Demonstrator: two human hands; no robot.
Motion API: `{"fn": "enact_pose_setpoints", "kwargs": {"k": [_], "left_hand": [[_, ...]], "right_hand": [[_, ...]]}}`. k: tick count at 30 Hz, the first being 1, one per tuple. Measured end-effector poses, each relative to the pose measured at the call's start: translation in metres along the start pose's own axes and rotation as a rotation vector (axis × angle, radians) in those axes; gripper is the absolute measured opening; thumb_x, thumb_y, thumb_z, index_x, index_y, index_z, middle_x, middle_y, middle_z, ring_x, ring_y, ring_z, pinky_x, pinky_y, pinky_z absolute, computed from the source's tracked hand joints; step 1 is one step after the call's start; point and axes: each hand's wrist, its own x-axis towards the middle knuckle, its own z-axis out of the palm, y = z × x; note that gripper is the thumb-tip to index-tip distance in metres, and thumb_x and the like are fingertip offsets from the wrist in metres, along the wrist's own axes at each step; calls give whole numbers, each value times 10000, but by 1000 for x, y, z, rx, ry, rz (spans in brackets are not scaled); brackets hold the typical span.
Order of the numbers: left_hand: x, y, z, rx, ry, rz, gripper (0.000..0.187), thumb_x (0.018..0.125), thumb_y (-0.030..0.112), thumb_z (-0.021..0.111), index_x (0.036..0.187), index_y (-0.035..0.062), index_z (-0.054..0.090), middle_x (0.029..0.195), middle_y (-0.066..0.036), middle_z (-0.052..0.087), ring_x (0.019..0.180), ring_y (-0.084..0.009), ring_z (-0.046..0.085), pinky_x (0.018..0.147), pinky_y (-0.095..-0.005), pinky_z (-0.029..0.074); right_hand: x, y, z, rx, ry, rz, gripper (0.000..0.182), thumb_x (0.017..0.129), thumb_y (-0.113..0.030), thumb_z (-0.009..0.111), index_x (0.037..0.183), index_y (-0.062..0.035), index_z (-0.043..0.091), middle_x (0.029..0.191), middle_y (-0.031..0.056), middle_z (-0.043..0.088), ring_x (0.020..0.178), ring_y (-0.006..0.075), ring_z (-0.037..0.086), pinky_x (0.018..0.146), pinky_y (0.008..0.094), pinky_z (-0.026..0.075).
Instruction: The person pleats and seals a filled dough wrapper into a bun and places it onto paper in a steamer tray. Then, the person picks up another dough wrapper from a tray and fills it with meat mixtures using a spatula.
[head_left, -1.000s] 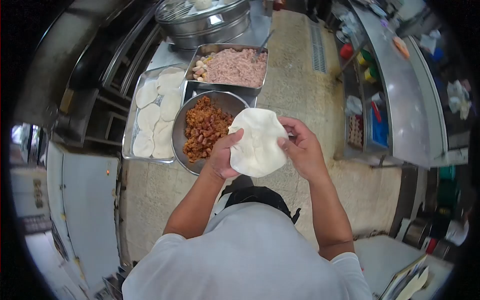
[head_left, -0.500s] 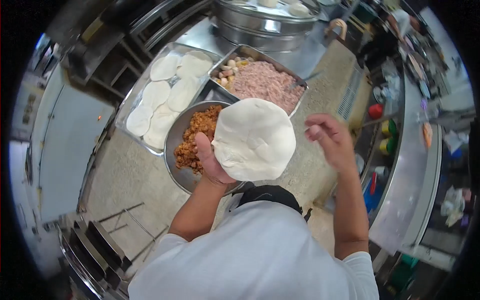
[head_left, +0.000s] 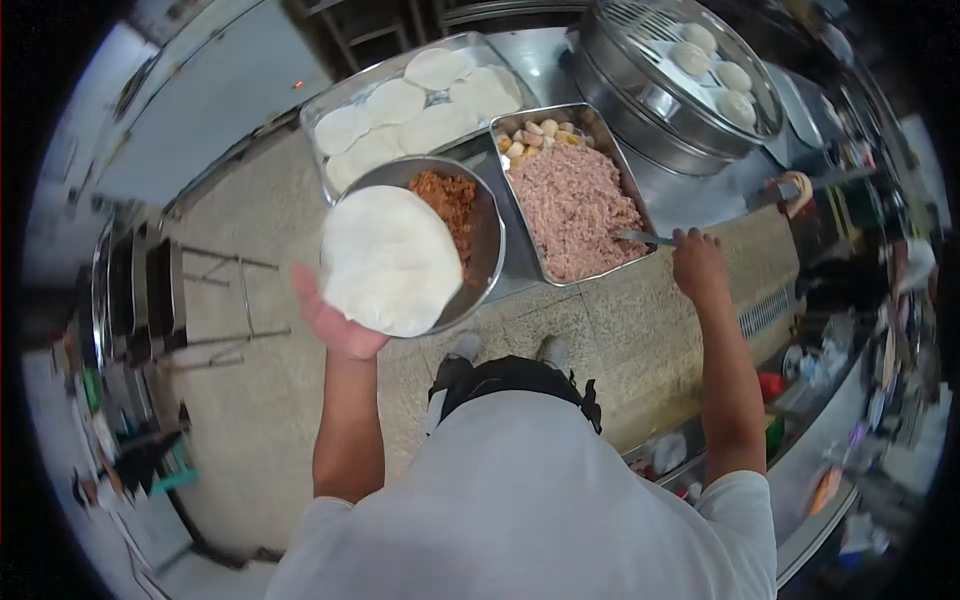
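A round white dough sheet (head_left: 392,260) rests on my left hand (head_left: 335,318), whose thumb shows at its left edge. The dough is over a metal bowl (head_left: 487,245) of reddish-brown filling (head_left: 447,205). My right hand (head_left: 698,262) is closed round the handle end of a utensil (head_left: 645,237). The utensil's other end lies in pink minced meat (head_left: 570,205) in a rectangular metal tray (head_left: 640,180). Pale and yellowish pieces (head_left: 540,135) sit in the tray's far corner.
Several flat dough rounds (head_left: 395,103) lie on a metal tray (head_left: 312,165) at the back left. White buns (head_left: 690,58) sit on a round steamer (head_left: 640,105) at the back right. Metal racks (head_left: 160,290) stand at left. A cluttered counter (head_left: 800,440) runs along the right.
My right hand has moved from beside the dough to the utensil in the meat and taken hold of it. The view has turned, and my left hand with the dough appears further left.
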Motion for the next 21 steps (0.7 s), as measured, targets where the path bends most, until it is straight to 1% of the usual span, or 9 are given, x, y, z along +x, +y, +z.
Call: {"fn": "enact_pose_setpoints", "kwargs": {"k": [3,7,9,12,13,15,16,18,21], "left_hand": [[-47,-33,24,-60,-130,338,989,821,692,567,1559,143,200,1612,-168,172,1455,-428,213,1143,-640,221],[-99,-37,-4,-78,-260,203,990,815,697,574,1563,173,190,1627,-142,128,1471,-416,162,1141,-656,205],[-127,-54,16,-27,88,500,988,823,704,563,1563,167,187,1624,-131,146,1475,-415,145,1138,-666,199],[-156,-63,8,-2,-85,631,983,831,706,556,1564,169,182,1621,-135,155,1473,-416,151,1133,-678,194],[-167,-63,-2,-1,-85,659,983,831,706,556,1564,169,182,1621,-135,155,1473,-416,151,1133,-678,194],[-183,-54,-15,229,376,523,1021,806,736,568,1559,153,201,1616,-134,174,1465,-399,195,1150,-645,204],[-186,-53,-15,229,372,533,1021,806,736,568,1559,153,201,1616,-134,174,1465,-399,195,1150,-645,204],[-190,-58,-10,-46,8,601,1030,819,744,542,1557,117,189,1612,-152,181,1465,-408,190,1148,-645,208],[-194,-42,-12,-42,-235,629,1030,830,745,522,1556,100,180,1611,-164,176,1463,-416,190,1139,-653,217]], "right_hand": [[10,5,14,104,-79,-135,239,920,-151,511,1114,-67,623,1037,154,623,926,349,650,800,479,527],[6,23,2,141,-20,-323,215,902,-108,504,1082,-76,618,936,164,640,816,349,666,704,478,541],[6,39,-34,83,-30,-331,199,893,-87,497,1055,-66,610,905,178,653,820,365,660,705,487,529],[-4,43,-68,171,11,-327,158,894,-69,479,996,-38,595,906,203,655,852,400,644,722,503,506],[-3,41,-74,260,43,-304,141,897,-59,468,965,-24,586,912,217,653,867,420,634,734,513,493],[1,27,-62,273,53,-312,128,906,-57,455,935,-6,569,909,236,637,884,443,614,751,527,468],[0,17,-59,367,65,-307,125,906,-55,458,938,-5,568,909,239,634,882,444,611,748,531,464],[-5,-5,-59,517,87,-340,143,905,-51,466,969,-14,589,907,244,623,879,455,603,742,531,458],[-12,-57,-70,661,233,-479,209,902,-49,471,1034,-48,634,906,235,623,864,448,611,744,519,472]]}}
